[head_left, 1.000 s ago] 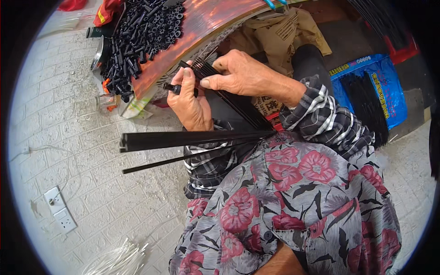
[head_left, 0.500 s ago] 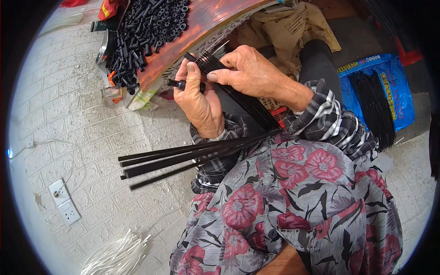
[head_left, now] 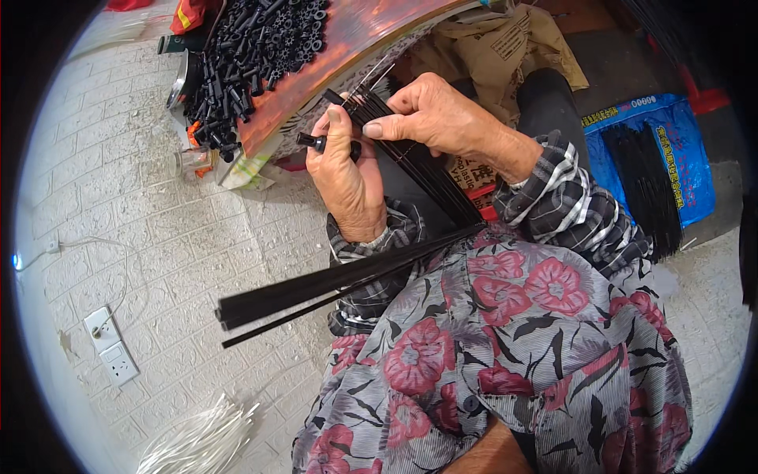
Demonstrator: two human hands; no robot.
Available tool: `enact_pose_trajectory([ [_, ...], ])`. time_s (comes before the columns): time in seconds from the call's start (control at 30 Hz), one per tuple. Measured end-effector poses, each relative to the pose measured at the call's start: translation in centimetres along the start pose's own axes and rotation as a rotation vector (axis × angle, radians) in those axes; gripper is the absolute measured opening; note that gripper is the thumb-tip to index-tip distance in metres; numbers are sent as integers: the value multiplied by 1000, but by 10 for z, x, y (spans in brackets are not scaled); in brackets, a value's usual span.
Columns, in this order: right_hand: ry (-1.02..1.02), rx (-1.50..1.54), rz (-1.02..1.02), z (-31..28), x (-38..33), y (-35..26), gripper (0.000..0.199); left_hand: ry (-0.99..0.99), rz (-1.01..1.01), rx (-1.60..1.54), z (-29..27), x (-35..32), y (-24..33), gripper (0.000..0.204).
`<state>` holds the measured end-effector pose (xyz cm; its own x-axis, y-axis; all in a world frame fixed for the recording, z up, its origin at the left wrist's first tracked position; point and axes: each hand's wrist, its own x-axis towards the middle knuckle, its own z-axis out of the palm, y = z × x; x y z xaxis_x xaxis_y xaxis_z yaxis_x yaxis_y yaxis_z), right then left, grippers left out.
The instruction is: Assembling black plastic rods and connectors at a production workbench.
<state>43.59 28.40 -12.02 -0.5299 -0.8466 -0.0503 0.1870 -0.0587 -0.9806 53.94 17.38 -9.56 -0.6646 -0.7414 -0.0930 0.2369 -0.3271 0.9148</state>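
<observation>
My left hand [head_left: 347,186] is curled around a black plastic tube piece [head_left: 311,142], its thumb up beside the top ends of a bundle of thin black umbrella ribs [head_left: 430,183]. Across the bundle, my right hand [head_left: 450,118] pinches the ribs near those ends with thumb and fingers. A few bare metal tips [head_left: 377,73] stick out past the top. The bundle slants down to my lap, where longer black strips [head_left: 308,294] fold back toward the left over my left forearm. How the ribs join the tube piece is hidden by my fingers.
A heap of small black plastic parts [head_left: 260,47] covers the left of the reddish tabletop [head_left: 347,35] ahead. More black ribs [head_left: 643,170] lie on a blue printed sack [head_left: 695,158] at right. White strips [head_left: 201,438] lie on the floor at lower left; brown paper sacking [head_left: 505,39] lies beyond my hands.
The black strips at lower left, fanned apart before, now lie closer together and a little lower. Both hands have shifted slightly, with the rib ends tilting a bit to the right.
</observation>
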Motion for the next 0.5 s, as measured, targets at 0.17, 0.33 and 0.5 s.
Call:
enact_pose_trajectory([
  [0.17, -52, -30, 3, -3, 5, 6, 36, 49, 35, 5, 0, 1, -5, 21],
  [0.33, -23, -67, -111, 3, 4, 9, 36, 36, 75, -54, 1, 2, -2, 27],
  [0.5, 21, 7, -154, 8, 3, 14, 32, -60, 82, -84, -2, 0, 1, 28],
])
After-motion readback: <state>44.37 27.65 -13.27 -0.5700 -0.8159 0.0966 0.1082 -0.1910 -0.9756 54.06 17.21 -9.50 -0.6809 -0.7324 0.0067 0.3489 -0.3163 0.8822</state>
